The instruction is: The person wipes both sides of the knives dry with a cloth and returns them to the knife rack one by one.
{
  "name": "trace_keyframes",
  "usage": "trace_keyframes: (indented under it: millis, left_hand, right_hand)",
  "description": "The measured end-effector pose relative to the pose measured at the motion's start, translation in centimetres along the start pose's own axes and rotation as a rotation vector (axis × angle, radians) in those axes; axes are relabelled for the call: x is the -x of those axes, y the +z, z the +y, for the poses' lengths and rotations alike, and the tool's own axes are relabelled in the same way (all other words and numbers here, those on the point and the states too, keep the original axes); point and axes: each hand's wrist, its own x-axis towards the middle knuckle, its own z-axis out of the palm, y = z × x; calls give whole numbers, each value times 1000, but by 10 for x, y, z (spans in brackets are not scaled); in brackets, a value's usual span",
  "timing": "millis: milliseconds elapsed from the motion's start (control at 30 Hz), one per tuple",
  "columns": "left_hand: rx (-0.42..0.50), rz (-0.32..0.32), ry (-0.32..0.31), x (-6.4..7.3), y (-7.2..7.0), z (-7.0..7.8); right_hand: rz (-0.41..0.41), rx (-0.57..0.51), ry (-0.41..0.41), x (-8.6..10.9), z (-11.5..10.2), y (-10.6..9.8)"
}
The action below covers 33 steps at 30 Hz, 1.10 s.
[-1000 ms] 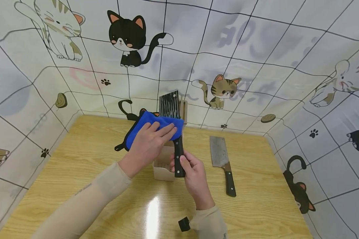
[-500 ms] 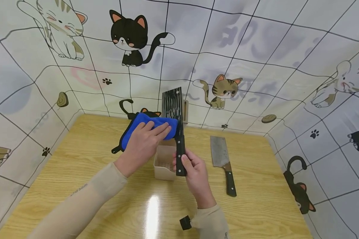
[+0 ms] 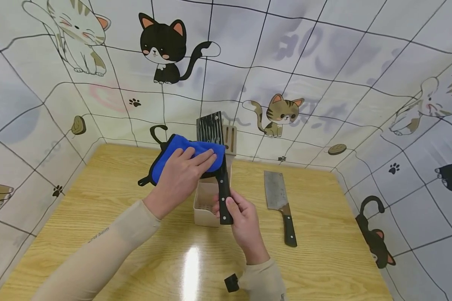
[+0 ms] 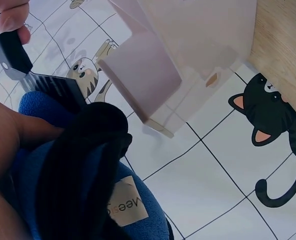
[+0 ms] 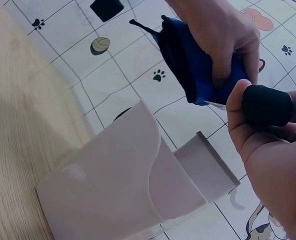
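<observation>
In the head view my right hand (image 3: 245,217) grips the black riveted handle of a cleaver (image 3: 224,196). Its streaked black-and-silver blade (image 3: 210,127) points up and away. Across the lower blade lies a blue cleaning cloth (image 3: 212,147) with black edging and a hanging loop, pinched round the blade by my left hand (image 3: 180,171). The thumb on the cloth (image 5: 194,70) shows in the right wrist view, while the left wrist view has the cloth's white label (image 4: 129,202). The cloth hides part of the blade.
Behind and below the cleaver stands a beige plastic knife holder (image 3: 205,216) with a slotted back. To the right, a second cleaver (image 3: 276,191) lies flat on the wooden table (image 3: 324,259). Cat-patterned sheeting (image 3: 233,50) closes off the back and both sides.
The cloth slid left towards the blade's edge, then came back a little to the right across it. The cleaver tilted slightly upright, then leaned left again. The second cleaver stays put.
</observation>
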Motion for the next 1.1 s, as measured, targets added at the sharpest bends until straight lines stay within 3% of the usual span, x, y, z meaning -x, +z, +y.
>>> trace_keyframes:
  millis: [200,533,733,1100]
  left_hand:
    - [-3,12,-7,3,0,-4]
    - [1,42,-18,-7,0,-10]
    - [-10,38,-11,-15,4,-13]
    - [-27,12,-19,-18,13,-21]
  right_hand:
    - [25,-6,-22,-1,-1,-3]
    - [-39,-3,-34,-6,4,0]
    - [-3,16,-1,-9,6,-2]
    - [46,1,27,-15,9,-7]
